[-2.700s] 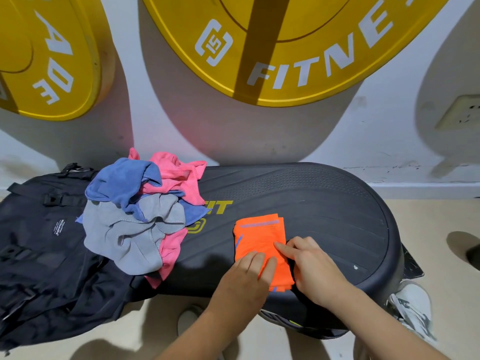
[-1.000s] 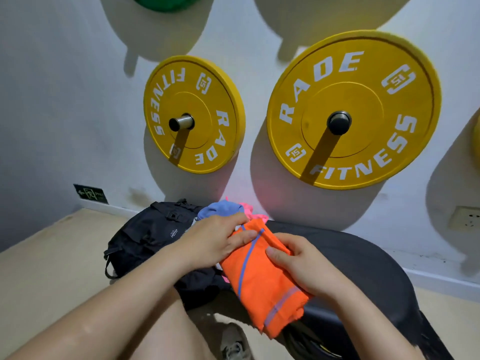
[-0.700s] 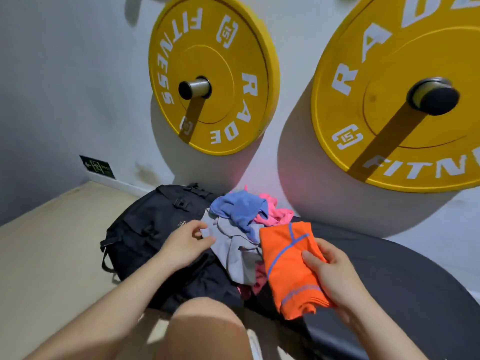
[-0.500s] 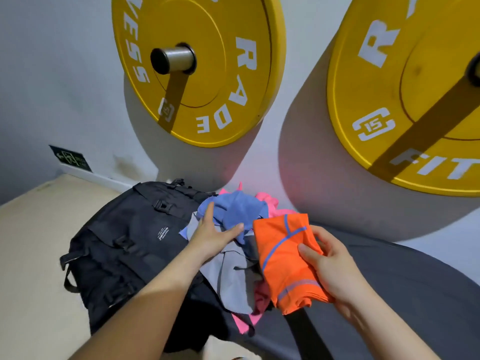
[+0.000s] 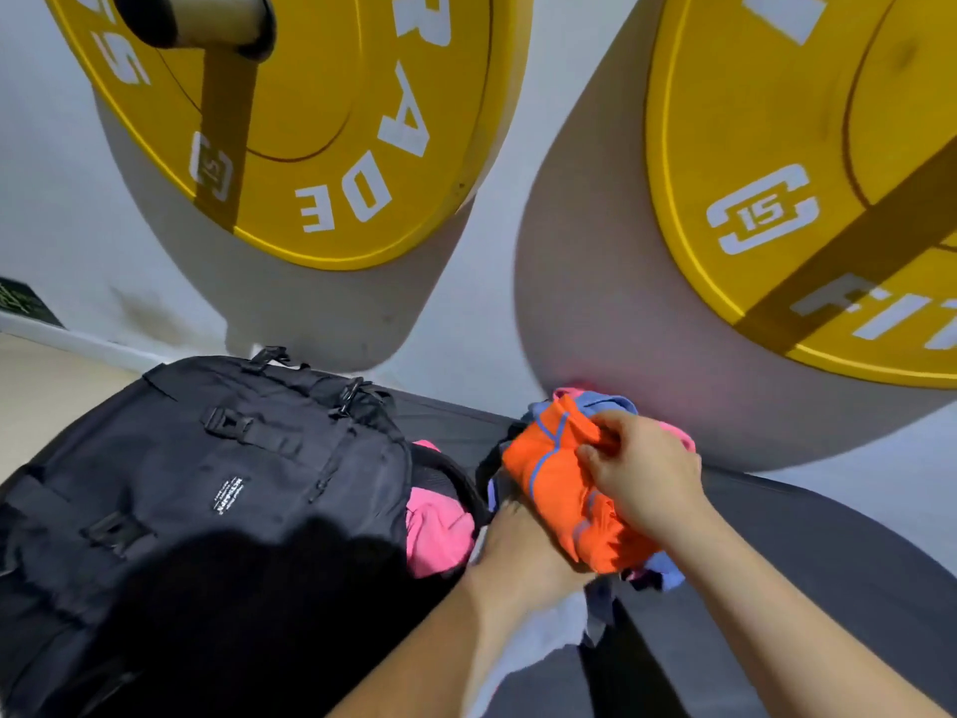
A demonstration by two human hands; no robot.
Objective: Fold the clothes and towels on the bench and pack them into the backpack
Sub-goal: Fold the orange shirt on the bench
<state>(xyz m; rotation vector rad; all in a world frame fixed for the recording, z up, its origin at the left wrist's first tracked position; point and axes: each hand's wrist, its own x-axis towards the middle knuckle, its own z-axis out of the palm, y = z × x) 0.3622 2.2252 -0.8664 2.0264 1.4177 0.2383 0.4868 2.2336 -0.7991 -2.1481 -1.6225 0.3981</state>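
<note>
much of the clothes pile is buried: a pink cloth (image 5: 435,531) shows only in the gap beside the black backpack (image 5: 207,484), a blue cloth (image 5: 665,570) peeks out above and below the folded orange garment (image 5: 554,484), and a pale grey cloth (image 5: 538,634) trails off blurred under the left forearm. the dark bench (image 5: 802,562) is cut off by the right and bottom edges. the backpack lies on the bench's left end, its lower part lost in shadow and its opening impossible to make out. on the white wall, a yellow weight plate (image 5: 321,121) on a steel peg (image 5: 197,18) is cropped at the top, and a second yellow plate (image 5: 802,173) runs out of the right edge. the right hand (image 5: 642,479) pinches the orange garment near its top edge, thumb and curled fingers bunching the fabric, and holds it on the pile just beside the backpack. the left hand (image 5: 518,546) lies lower, back of the hand up, against the pile between the pink cloth and the orange garment. its fingers run under the orange fabric, so whether they are straight or gripping cloth cannot be told. the two hands sit close together, the right above the left.
</note>
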